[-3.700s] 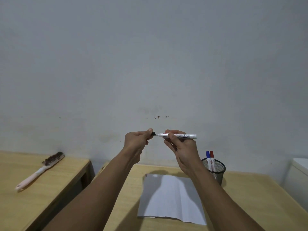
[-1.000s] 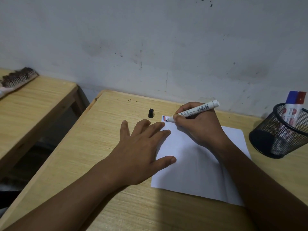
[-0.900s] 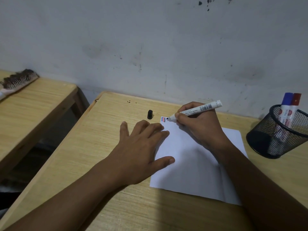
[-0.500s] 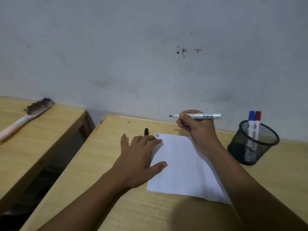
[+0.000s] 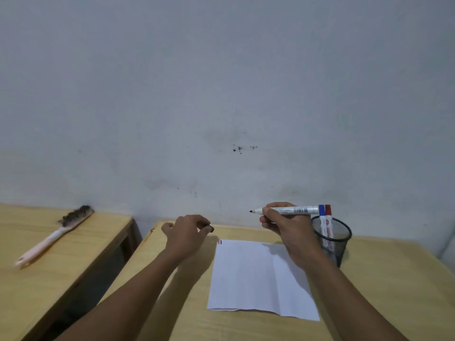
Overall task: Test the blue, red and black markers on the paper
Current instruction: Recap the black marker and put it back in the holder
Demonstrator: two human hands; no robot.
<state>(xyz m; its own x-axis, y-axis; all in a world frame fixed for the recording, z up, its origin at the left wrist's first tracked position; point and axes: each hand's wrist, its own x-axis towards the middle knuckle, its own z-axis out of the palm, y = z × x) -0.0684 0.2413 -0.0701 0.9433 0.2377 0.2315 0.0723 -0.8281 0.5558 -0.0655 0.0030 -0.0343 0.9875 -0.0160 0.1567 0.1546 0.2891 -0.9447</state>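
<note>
From the head view, my right hand (image 5: 288, 226) is lifted above the far edge of the table (image 5: 384, 279), fingers wrapped around the black marker (image 5: 283, 210). It lies roughly level, uncapped, its dark tip pointing left and clear of everything. My left hand (image 5: 187, 236) hangs over the far left corner of the table, fingertips pinched on a small dark piece that I take to be the marker's cap (image 5: 210, 228); the pinch is nearly closed, with the other fingers loosely curled.

The paper (image 5: 258, 276) lies flat in the middle of the table, just beside my left hand and partly under my right forearm. At its far left corner sit small test marks (image 5: 219, 242); I make out red and dark strokes, but they are too small to sort by colour. The blue marker (image 5: 321, 217) and red marker (image 5: 328, 219) stand capped in the mesh pen holder (image 5: 331, 239) near the far right of the table, just behind my right hand. A brush (image 5: 55, 233) lies on the neighbouring table (image 5: 73, 262) to the left.

I judge the testing itself done and the step in hand to be recapping the black marker. Next calls for bringing cap and tip together in line, pressing until seated, then dropping the marker into the holder
</note>
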